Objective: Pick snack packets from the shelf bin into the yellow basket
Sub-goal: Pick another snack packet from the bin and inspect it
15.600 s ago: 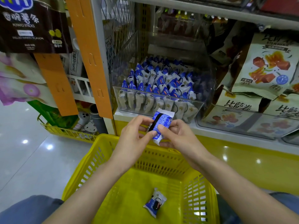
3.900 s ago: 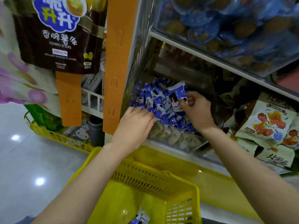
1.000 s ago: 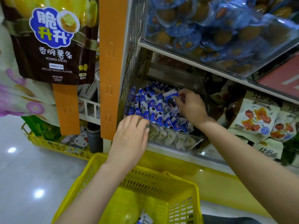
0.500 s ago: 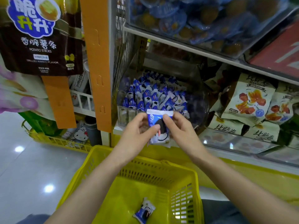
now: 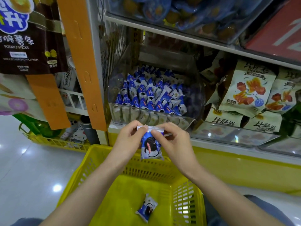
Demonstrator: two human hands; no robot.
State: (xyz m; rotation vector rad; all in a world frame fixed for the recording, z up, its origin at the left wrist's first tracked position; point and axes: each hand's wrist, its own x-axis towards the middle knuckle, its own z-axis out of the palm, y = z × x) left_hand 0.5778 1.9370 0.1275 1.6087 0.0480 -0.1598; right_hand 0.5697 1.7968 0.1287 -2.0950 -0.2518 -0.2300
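A blue and white snack packet [image 5: 151, 146] with a dark cookie printed on it hangs upright over the far rim of the yellow basket [image 5: 97, 162]. My left hand [image 5: 128, 139] and my right hand [image 5: 174, 141] each pinch its top seam. One more packet [image 5: 146, 207] of the same kind lies on the basket floor. Above my hands, a clear shelf bin [image 5: 187, 119] holds several rows of the same packets.
Beige snack bags [image 5: 247, 88] fill the shelf to the right of the bin. An orange upright strip [image 5: 81, 62] and a hanging potato stick bag [image 5: 31, 39] are to the left. A second yellow basket [image 5: 48, 141] sits low on the shiny floor at left.
My right hand took a packet out of the bin and brought it down; now both hands hold it by the top seam, lower, over the basket's far rim.
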